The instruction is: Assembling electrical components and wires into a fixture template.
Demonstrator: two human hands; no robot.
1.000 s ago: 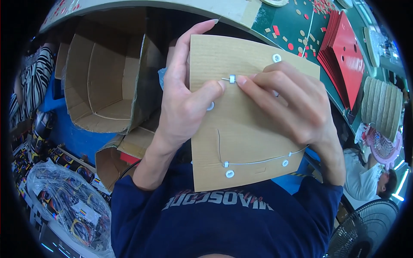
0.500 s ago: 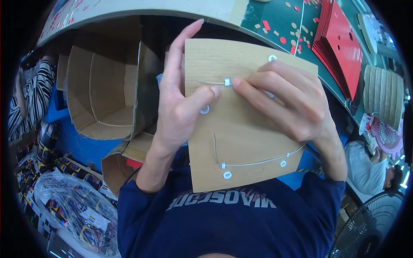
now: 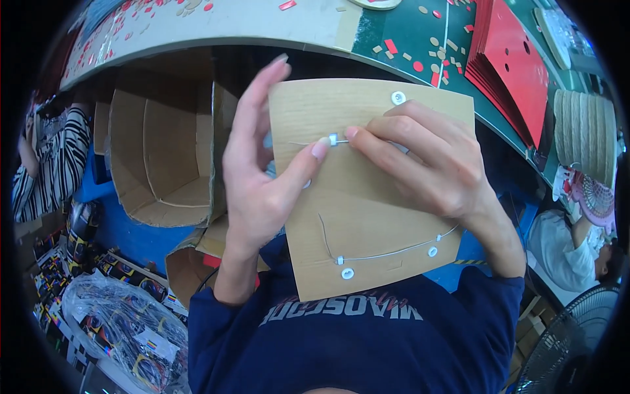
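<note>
A tan wood-grain panel (image 3: 377, 190) is held up in front of my chest. Thin pale cord (image 3: 394, 254) runs through small white clips along its lower part, with one loose end rising at the left. White round buttons (image 3: 347, 273) are fixed beside the cord, and another sits near the top edge. My left hand (image 3: 256, 187) grips the panel's left side, its thumb tip against an upper white clip (image 3: 333, 139) and its index finger stretched upward. My right hand (image 3: 433, 164) lies over the panel, thumb and index finger pinching the cord just right of that clip; its other fingers curl.
Ahead is a table edge (image 3: 308, 46) with scattered red and tan cutouts. A stack of red sheets (image 3: 508, 72) and a cord spool (image 3: 584, 134) stand at right. Open cardboard boxes (image 3: 161, 144) and a plastic-wrapped bundle (image 3: 125, 328) lie left; a fan (image 3: 571, 341) and two people flank me.
The panel and both hands sit slightly lower and further left in view. My left thumb is now closer to the upper clip. The right hand keeps its pinch beside it.
</note>
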